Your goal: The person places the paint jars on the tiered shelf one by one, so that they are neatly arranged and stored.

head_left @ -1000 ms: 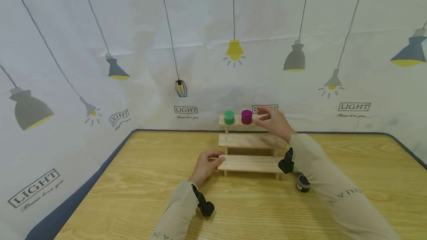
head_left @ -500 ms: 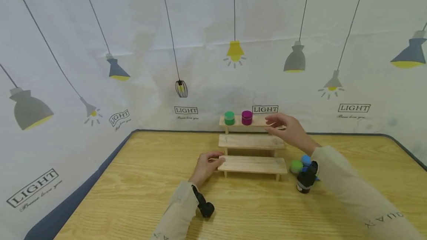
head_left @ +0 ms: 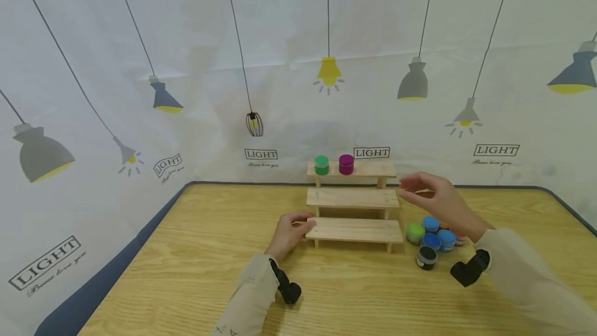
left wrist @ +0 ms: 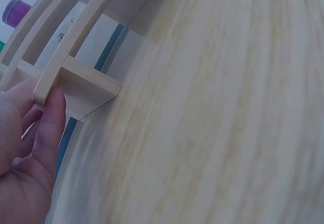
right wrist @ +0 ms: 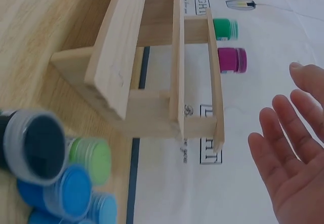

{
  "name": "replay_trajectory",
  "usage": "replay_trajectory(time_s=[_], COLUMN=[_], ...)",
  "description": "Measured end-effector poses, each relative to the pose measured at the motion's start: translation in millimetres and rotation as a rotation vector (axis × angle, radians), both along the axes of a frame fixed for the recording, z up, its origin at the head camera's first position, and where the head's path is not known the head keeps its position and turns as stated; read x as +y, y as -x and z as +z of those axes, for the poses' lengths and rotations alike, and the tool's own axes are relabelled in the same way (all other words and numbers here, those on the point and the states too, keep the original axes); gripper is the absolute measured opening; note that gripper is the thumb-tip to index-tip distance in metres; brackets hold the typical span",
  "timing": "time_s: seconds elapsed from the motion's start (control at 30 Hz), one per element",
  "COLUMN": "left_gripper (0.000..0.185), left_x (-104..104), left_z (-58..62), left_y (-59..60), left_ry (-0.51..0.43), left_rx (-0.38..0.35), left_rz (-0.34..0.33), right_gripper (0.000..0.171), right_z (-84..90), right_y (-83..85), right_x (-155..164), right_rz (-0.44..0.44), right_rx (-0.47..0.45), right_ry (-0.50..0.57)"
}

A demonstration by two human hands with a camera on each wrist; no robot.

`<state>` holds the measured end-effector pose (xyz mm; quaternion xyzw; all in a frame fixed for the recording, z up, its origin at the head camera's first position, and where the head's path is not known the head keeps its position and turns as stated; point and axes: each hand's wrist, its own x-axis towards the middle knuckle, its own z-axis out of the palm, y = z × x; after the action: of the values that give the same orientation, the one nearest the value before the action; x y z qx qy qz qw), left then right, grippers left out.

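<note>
My left hand (head_left: 288, 233) pinches the left end of the lowest shelf of a three-tier wooden stand (head_left: 354, 229), thumb on top and fingers beneath, as the left wrist view also shows. My right hand (head_left: 431, 196) is in the air right of the stand, fingers loosely bent with nothing between them. On the top shelf stand a green paint jar (head_left: 322, 165) and, to its right, a purple paint jar (head_left: 346, 164). Below the right hand, a group of jars sits on the table: light green (head_left: 415, 233), several blue ones (head_left: 431, 241) and a black one (head_left: 426, 257).
The stand is on a wood-grain table (head_left: 186, 274), close to its dark blue back edge. Behind rises a pale wall covering (head_left: 210, 92) printed with hanging lamps. An orange-red jar is partly hidden under the right forearm.
My right hand has drawn away from beside the purple jar, going right and down toward the front, which uncovers the jars on the table. The left hand stays at the stand.
</note>
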<state>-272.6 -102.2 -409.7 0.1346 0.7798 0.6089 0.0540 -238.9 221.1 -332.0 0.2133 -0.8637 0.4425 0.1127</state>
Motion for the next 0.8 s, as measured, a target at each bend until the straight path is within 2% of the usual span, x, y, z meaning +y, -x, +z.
replay_trajectory(time_s=[0.23,0.5,0.73,0.8], left_gripper=[0.028,0.027,0.027,0.028], left_x=[1,1,0,0], left_z=[0.0,-0.7,-21.7,-24.0], left_y=[0.5,1.7,16.2,17.5], left_ry=[0.012,0.018,0.001,0.008], left_rx=[-0.008,0.003,-0.024,-0.022], left_rz=[0.010,0.023,0.031,0.041], right_gripper=[0.025,0.033,0.034,0.035], right_z=[-10.4,-30.0,-48.1,-51.9], right_y=[-13.1,-25.2,-25.2,-24.4], right_x=[26,54,79,85], right_rz=[-0.071,-0.154,-0.246,-0.266], right_rx=[0.047,-0.058,-0.049,-0.056], right_ry=[-0.041,-0.038,-0.132,-0.155])
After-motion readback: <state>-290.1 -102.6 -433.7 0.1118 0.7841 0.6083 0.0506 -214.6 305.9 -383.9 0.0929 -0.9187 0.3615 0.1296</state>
